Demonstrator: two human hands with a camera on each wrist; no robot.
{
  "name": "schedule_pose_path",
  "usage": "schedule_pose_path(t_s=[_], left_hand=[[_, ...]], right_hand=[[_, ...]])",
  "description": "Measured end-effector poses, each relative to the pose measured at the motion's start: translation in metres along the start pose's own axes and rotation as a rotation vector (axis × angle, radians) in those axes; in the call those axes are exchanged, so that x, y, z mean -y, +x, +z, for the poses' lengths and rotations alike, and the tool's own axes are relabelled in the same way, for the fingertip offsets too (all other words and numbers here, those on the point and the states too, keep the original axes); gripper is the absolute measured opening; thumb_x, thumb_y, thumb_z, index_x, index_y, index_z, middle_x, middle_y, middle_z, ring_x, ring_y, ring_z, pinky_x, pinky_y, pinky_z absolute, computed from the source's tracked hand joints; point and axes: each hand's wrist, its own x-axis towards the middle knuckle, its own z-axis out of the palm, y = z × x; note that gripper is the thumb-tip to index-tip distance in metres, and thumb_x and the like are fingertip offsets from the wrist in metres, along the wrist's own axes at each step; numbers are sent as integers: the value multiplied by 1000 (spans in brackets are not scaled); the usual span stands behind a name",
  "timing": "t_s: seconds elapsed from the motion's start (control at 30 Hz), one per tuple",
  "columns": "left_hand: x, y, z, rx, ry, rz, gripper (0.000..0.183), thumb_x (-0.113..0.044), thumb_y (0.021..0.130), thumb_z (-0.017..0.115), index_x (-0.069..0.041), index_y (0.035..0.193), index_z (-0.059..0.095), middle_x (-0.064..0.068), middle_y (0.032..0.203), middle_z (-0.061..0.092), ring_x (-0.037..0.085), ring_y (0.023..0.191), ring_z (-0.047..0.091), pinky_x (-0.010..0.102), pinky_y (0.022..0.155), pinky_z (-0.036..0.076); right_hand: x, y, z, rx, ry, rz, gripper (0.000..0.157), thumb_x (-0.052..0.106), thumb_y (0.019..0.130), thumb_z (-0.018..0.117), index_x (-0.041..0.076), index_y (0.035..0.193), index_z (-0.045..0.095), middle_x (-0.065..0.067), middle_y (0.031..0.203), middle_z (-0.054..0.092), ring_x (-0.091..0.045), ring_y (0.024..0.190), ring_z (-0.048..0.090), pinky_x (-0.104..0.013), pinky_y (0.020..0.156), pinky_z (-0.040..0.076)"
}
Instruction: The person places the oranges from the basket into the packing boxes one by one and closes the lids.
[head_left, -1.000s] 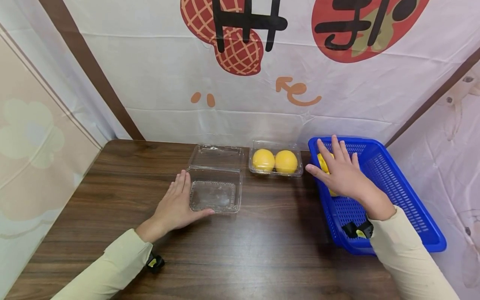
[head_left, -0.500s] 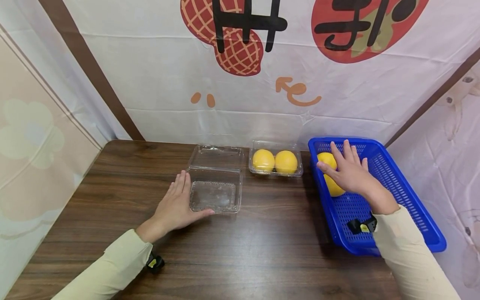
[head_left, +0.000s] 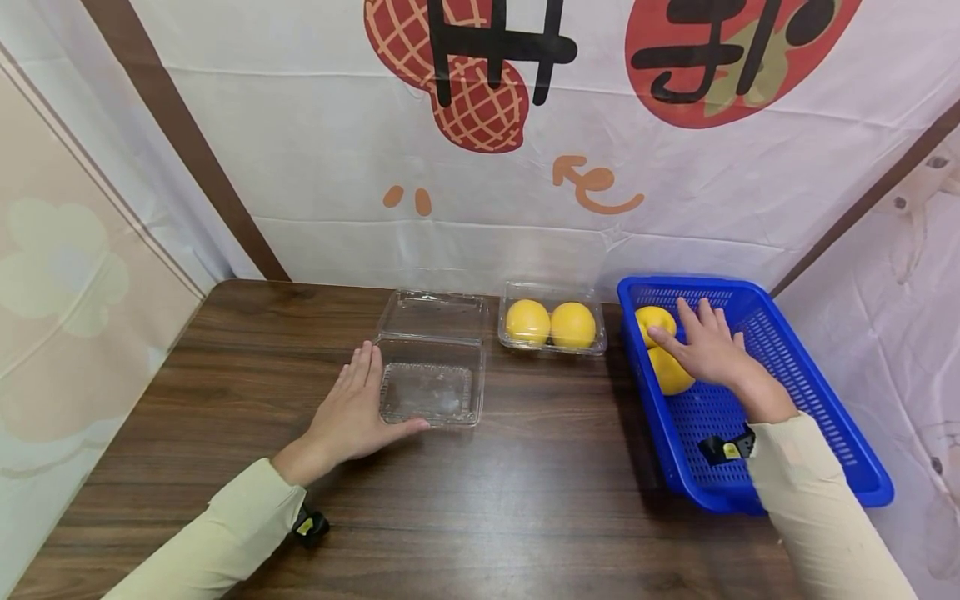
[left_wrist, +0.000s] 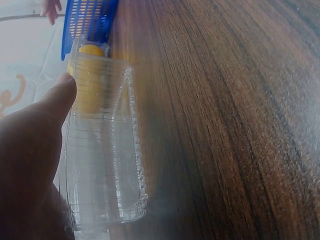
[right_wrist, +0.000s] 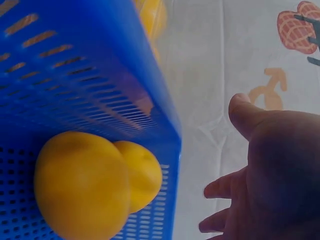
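Observation:
My left hand [head_left: 348,412] rests at the left side of an open clear plastic clamshell container [head_left: 427,390], fingers straight along it and thumb at its near edge. In the left wrist view the thumb touches the container's wall [left_wrist: 92,170]. Over the blue basket [head_left: 806,400] hovers my right hand [head_left: 708,350], fingers spread and holding nothing. Just left of it, two yellow round fruits, one nearer [head_left: 670,372] and one farther [head_left: 654,320], lie touching in the basket's left part. The right wrist view shows the hand [right_wrist: 280,165] apart from both fruits.
A closed clear clamshell [head_left: 551,342] with two yellow fruits [head_left: 573,325] stands between the open container and the basket. All sit on a dark wood table [head_left: 480,508]. Behind the table's far edge hangs a printed white cloth [head_left: 322,167].
My right hand has drawn back toward me and to the right above the basket, uncovering the two fruits. The left hand and open container stay put.

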Motion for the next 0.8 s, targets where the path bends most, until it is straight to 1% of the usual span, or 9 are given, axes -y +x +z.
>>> schedule_pose_path(t_s=[0.13,0.27,0.37,0.5,0.57,0.67,0.73,0.8], left_hand=[[0,-1,0,-5,-3,1,138,-83,77,63,14,157,5,31,165,0,44,154,7,56,124,13],[0,0,0,-8,-1,4,138,-84,77,63,14,157,6,32,165,1,44,154,7,56,124,14],[0,0,0,-9,-2,5,138,-84,77,63,14,157,6,32,165,2,44,154,7,56,124,14],[0,0,0,-7,-6,2,138,-84,77,63,14,157,5,32,165,2,44,154,7,56,124,13],[0,0,0,-6,-6,2,138,-84,77,63,14,157,5,31,166,1,44,154,6,55,124,13],[0,0,1,-4,-7,1,138,-84,77,63,14,157,5,31,166,0,44,154,6,55,124,13],[0,0,1,-4,-6,2,138,-83,77,63,14,157,6,31,166,0,44,154,6,55,124,13],[0,0,0,-5,-6,1,138,-83,77,63,14,157,6,31,166,1,44,154,6,55,124,13]], right_hand=[[-6,3,5,19,-4,-3,94,64,105,32,-12,157,10,-45,157,-4,-65,142,-9,-84,106,0],[-12,5,7,26,-6,-46,88,55,108,32,-18,154,15,-49,155,6,-69,140,-2,-82,108,5],[-14,6,9,43,-9,-65,80,45,110,37,-21,151,18,-50,152,13,-70,140,5,-79,111,8],[-17,7,12,81,-18,-74,69,29,109,47,-22,149,23,-50,149,23,-67,139,17,-77,110,19],[-18,8,15,94,-25,-82,66,25,107,50,-23,147,26,-49,147,27,-65,137,25,-75,110,25],[-20,9,18,107,-24,-82,65,23,106,52,-23,146,28,-48,146,32,-63,134,33,-73,109,30],[-21,10,20,105,-23,-95,62,22,105,54,-23,142,33,-45,138,43,-58,125,45,-70,105,38],[-22,11,22,102,-19,-111,58,21,104,56,-22,139,39,-40,126,53,-51,112,54,-65,98,45]])
